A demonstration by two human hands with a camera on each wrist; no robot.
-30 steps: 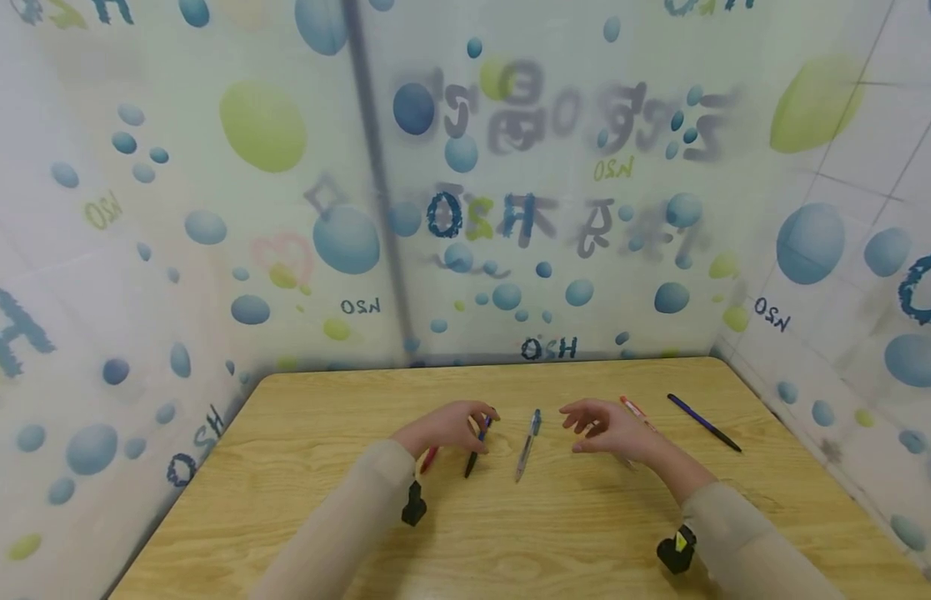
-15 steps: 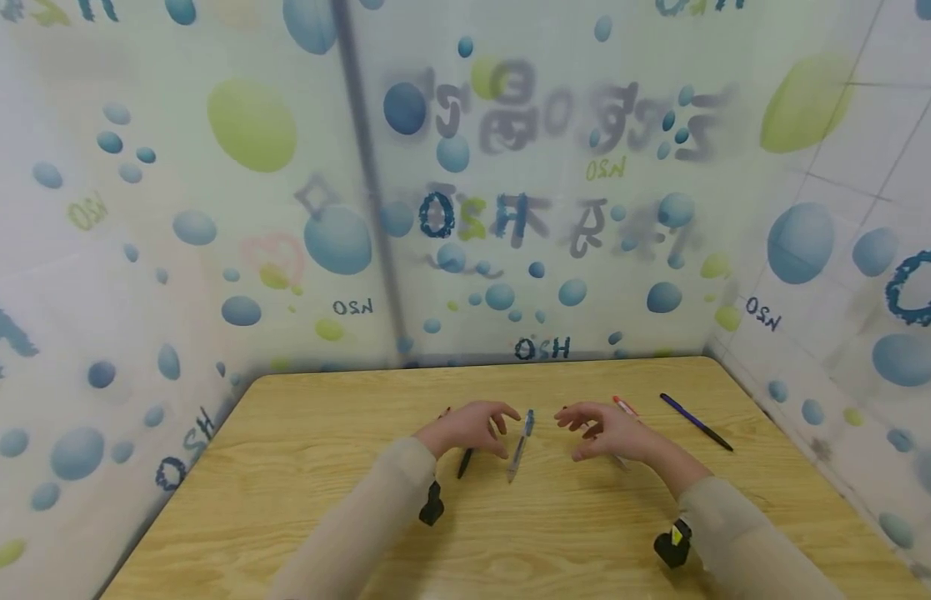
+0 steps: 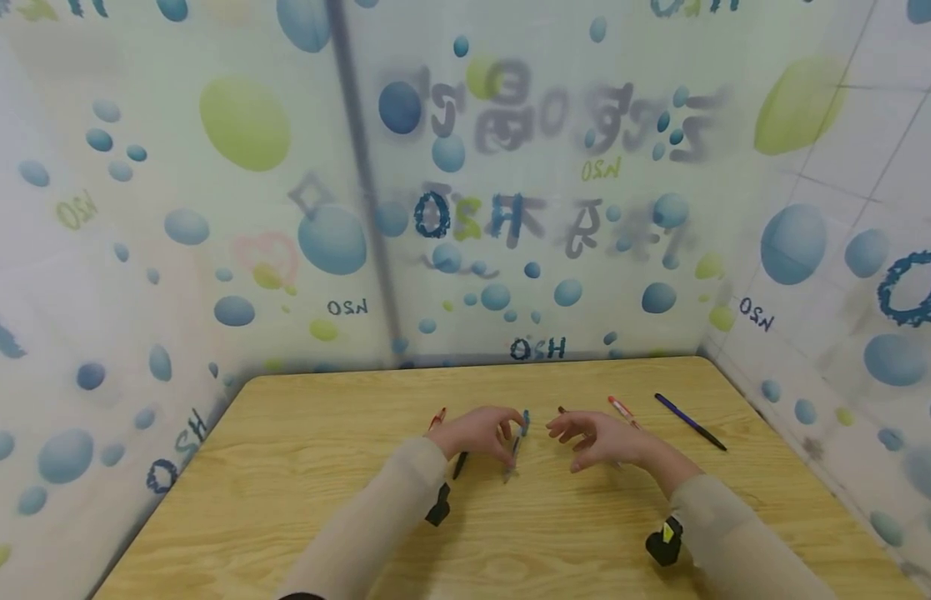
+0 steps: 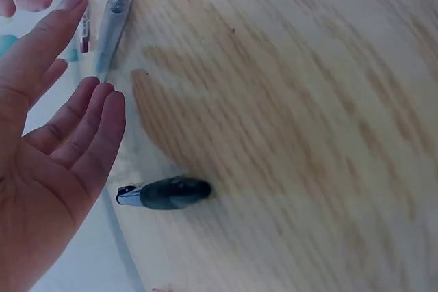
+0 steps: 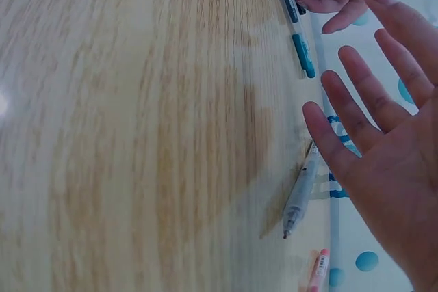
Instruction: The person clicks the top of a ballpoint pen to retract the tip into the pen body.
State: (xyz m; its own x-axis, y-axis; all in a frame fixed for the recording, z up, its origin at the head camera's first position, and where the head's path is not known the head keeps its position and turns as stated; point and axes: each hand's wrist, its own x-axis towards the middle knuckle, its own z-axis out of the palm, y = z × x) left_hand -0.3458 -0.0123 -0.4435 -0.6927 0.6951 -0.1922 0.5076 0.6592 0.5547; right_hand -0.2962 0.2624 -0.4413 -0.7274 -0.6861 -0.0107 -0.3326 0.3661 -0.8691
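My left hand (image 3: 483, 435) hovers over a clear pen with a teal cap (image 3: 525, 422), its thumb and fingers spread on either side of the barrel. In the left wrist view, a gap shows between that thumb and the fingers, beside a clear pen (image 4: 115, 18). A black-ended pen (image 4: 168, 193) lies below the palm. My right hand (image 3: 600, 439) is held above the table with loosely bent fingers and nothing in them. Under it lies another clear pen (image 5: 300, 193), partly hidden in the head view. The teal cap (image 5: 303, 56) points toward the right fingertips.
On the wooden table (image 3: 322, 500), a red pen (image 3: 438, 418) lies behind the left wrist. A red-capped pen (image 3: 623, 410) and a blue and black pen (image 3: 690, 422) lie to the right. Patterned curtains (image 3: 465, 250) stand around the table's back and sides.
My left hand has moved right, from over the dark pen to over the teal-capped pen. The right hand has barely moved, dipping slightly. The head view has turned a little to the right.
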